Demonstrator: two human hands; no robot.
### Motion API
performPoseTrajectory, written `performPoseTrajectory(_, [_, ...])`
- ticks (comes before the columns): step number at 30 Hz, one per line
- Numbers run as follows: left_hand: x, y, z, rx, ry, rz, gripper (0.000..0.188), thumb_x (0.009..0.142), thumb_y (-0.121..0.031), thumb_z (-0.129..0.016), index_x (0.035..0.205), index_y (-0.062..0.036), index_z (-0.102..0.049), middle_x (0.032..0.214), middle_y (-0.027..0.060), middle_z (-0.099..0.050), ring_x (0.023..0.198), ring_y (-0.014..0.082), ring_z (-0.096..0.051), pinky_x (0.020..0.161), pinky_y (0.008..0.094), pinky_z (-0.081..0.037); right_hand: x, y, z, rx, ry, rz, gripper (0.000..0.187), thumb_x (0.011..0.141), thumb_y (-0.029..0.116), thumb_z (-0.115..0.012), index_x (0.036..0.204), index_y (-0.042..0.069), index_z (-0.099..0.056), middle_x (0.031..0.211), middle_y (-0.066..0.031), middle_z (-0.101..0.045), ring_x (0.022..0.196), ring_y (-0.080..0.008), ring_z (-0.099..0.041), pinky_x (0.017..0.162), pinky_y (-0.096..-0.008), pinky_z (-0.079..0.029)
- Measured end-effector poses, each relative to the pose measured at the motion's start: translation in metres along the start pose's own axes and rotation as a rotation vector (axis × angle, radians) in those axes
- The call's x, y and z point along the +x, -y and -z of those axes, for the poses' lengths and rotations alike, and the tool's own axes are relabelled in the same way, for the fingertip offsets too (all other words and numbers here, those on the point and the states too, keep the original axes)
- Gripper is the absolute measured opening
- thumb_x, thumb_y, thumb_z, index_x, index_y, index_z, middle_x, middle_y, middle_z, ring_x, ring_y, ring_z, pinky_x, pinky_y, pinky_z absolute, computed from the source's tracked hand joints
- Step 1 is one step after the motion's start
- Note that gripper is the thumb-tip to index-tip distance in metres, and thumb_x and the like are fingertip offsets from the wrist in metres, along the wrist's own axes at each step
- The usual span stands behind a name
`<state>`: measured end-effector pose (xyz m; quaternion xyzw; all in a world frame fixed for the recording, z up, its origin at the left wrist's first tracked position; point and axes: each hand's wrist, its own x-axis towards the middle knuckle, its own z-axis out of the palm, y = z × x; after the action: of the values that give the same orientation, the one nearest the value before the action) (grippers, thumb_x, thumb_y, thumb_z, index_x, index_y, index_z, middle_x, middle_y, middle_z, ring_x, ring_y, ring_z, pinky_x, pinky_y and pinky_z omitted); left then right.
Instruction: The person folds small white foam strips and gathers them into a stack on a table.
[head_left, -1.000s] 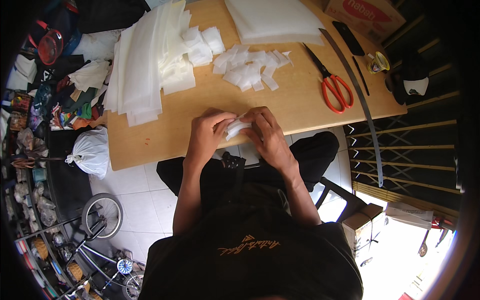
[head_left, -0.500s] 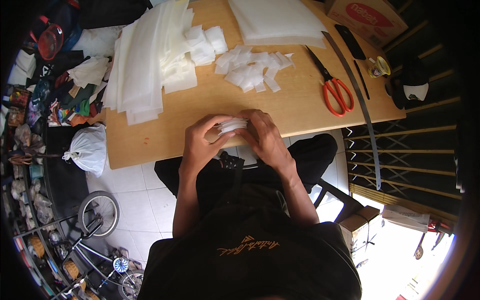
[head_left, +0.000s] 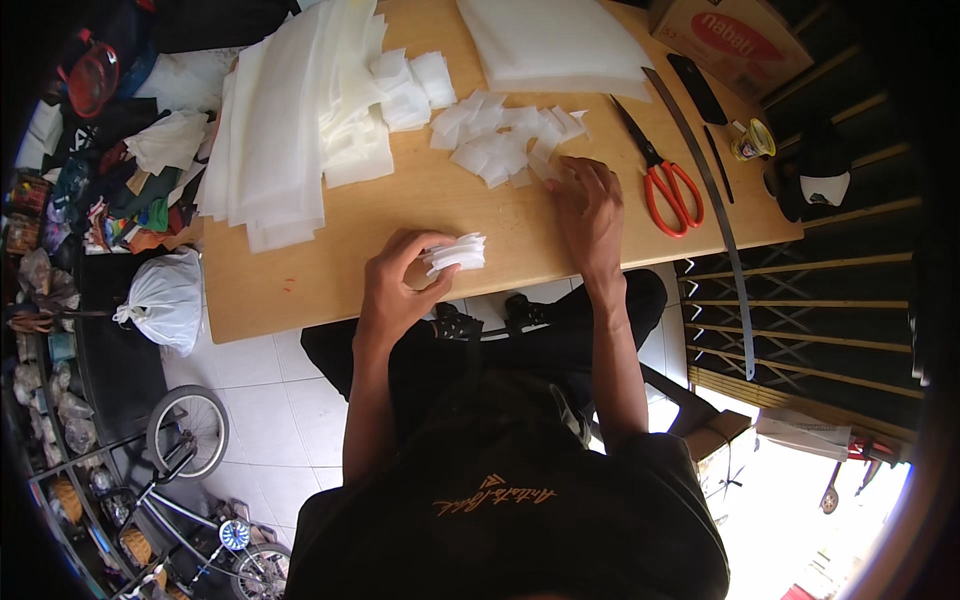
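Observation:
My left hand [head_left: 400, 280] is closed round a small stack of white, translucent cut pieces [head_left: 462, 253], pinched between thumb and fingers over the table's near edge. Farther right, my right hand [head_left: 592, 210] reaches to the loose pile of small translucent pieces [head_left: 490, 155]. Its thumb and forefinger close on one piece [head_left: 543, 168] at the pile's right side; the fingertips partly cover it. Beyond my left hand lie long white translucent strips [head_left: 270, 140], with neater stacks of short pieces [head_left: 402, 95] beside them.
On the wooden table [head_left: 350, 215] lie orange-handled scissors [head_left: 668, 190], a long metal blade [head_left: 715, 185], a black phone-like object [head_left: 698, 88] and a plastic cup [head_left: 752, 140]. A large translucent sheet [head_left: 555, 45] and a cardboard box [head_left: 735, 40] are at the back.
My right hand has left the stack and moved right and away to the loose pile. My left hand keeps the stack, now holding it alone.

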<state>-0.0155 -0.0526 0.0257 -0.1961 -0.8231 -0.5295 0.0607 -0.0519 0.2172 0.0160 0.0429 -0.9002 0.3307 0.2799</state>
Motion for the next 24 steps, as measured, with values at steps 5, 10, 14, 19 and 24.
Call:
performPoseTrajectory(5, [0.001,0.003,-0.003,-0.025,-0.023,-0.029,0.031,0.083,-0.002,-0.085,0.112,-0.0043,-0.074,0.107,0.0113,-0.075,0.095,0.0265,-0.074,0.085,0.0363,-0.059,0.004,-0.005,-0.007,-0.166,-0.018,-0.043,0.024,0.09,0.015,-0.076,0.11,0.002,-0.074,0.111,-0.0143,-0.071,0.107,-0.0366,-0.066,0.091,-0.0485,-0.05])
performPoseTrajectory(10, [-0.001,0.004,-0.001,-0.029,-0.035,-0.044,0.033,0.082,-0.002,-0.086,0.113,-0.0048,-0.074,0.106,0.0109,-0.075,0.093,0.0266,-0.073,0.083,0.0367,-0.059,-0.003,-0.009,-0.003,-0.04,-0.058,-0.091,0.017,0.085,0.008,-0.073,0.101,0.002,-0.071,0.102,-0.015,-0.07,0.098,-0.0364,-0.068,0.087,-0.0479,-0.052])
performPoseTrajectory(14, [0.0,0.006,-0.002,-0.047,-0.037,-0.041,0.034,0.081,-0.002,-0.086,0.113,-0.0055,-0.074,0.104,0.0109,-0.074,0.092,0.0265,-0.073,0.082,0.0362,-0.058,-0.013,-0.007,0.001,0.014,-0.063,-0.116,0.017,0.083,0.002,-0.072,0.101,0.002,-0.069,0.094,-0.0144,-0.071,0.089,-0.0337,-0.07,0.083,-0.045,-0.055])
performPoseTrajectory(19, [0.002,0.001,0.001,-0.079,0.013,0.032,0.032,0.081,0.001,-0.086,0.111,-0.0019,-0.075,0.108,0.0093,-0.077,0.098,0.02,-0.073,0.091,0.0326,-0.057,-0.017,0.006,0.009,0.203,0.026,-0.223,0.02,0.084,-0.001,-0.073,0.104,0.0,-0.072,0.095,-0.0141,-0.074,0.086,-0.0285,-0.074,0.079,-0.038,-0.058])
performPoseTrajectory(24, [0.003,0.0,0.0,-0.074,0.033,0.041,0.033,0.081,0.001,-0.086,0.112,-0.0022,-0.076,0.108,0.0089,-0.077,0.098,0.0189,-0.073,0.091,0.0317,-0.056,-0.02,0.036,-0.002,0.43,0.212,-0.078,0.016,0.088,-0.005,-0.077,0.104,-0.003,-0.075,0.097,-0.0141,-0.075,0.088,-0.0277,-0.075,0.079,-0.0366,-0.058])
